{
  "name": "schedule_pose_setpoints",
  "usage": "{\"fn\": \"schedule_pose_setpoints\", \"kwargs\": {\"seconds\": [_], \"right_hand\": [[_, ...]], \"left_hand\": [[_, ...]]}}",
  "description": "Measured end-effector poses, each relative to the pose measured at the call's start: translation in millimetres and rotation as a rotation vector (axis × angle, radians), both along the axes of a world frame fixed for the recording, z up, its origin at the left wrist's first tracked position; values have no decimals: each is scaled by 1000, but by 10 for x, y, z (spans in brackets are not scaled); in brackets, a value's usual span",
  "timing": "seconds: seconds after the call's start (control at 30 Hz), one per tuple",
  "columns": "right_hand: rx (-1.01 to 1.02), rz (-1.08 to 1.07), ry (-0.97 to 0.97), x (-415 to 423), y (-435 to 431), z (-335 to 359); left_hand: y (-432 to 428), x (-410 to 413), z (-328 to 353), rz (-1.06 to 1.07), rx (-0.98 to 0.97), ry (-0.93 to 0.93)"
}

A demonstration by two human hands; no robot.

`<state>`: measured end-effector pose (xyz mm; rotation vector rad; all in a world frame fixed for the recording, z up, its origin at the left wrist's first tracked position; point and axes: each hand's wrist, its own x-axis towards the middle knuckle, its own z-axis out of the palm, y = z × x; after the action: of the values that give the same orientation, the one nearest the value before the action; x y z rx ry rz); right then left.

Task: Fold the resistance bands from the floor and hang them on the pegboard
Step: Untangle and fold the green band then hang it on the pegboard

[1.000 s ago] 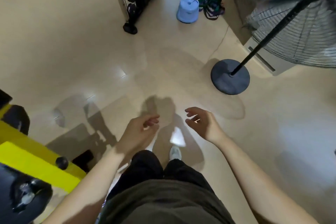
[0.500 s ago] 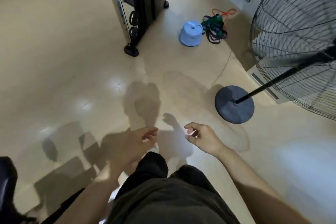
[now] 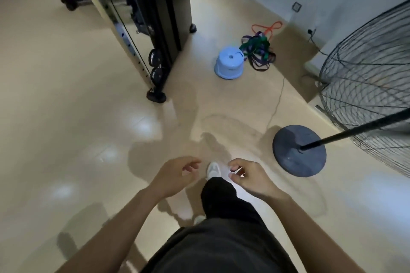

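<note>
Head view
Left grip (image 3: 175, 175): a bare hand held low in front of the body, fingers loosely curled, holding nothing.
Right grip (image 3: 250, 178): level with the left one and apart from it. Its fingers are loosely bent too, thumb and forefinger close together, with nothing held.
Resistance bands (image 3: 258, 52): a tangled heap of green, purple and dark loops on the floor (image 3: 66, 117), far ahead near the wall and well apart from both grips.
Orange band (image 3: 267, 26): lies on the floor just behind the heap, nearer the wall.
Blue stool (image 3: 229, 64): pale blue, round and plastic, standing just beside the heap on its left.
Fan (image 3: 366, 84): a large wire cage fills the right edge. Its dark pole runs down to a round base (image 3: 299, 150) on the floor, to the right of the right grip.
Cable machine (image 3: 155, 17): a black frame with a pale perforated upright, ahead on the left, dark discs near its foot.
Shoe (image 3: 213, 169): white, stepping forward between the two grips, below a dark trouser leg.
Floor: glossy beige, with light patches and shadows.
</note>
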<state>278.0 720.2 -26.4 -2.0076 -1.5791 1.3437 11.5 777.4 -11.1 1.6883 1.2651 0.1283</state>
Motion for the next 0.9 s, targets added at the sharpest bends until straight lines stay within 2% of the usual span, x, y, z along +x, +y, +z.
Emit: {"fn": "schedule_pose_setpoints", "kwargs": {"seconds": [0.17, 0.37, 0.67, 0.9], "right_hand": [[-26, 61, -14, 206, 1084, -17], [-15, 113, -60, 374, 2375, 131], [-83, -6, -133, 340, 4157, 75], [-60, -202, -79, 464, 5257, 246]], "left_hand": [[1151, 275, 66, -94, 25, 53], [2356, 362, 46, -94, 11, 55], [4508, 355, -213, -251, 16, 62], [6013, 682, -101, -423, 36, 72]]}}
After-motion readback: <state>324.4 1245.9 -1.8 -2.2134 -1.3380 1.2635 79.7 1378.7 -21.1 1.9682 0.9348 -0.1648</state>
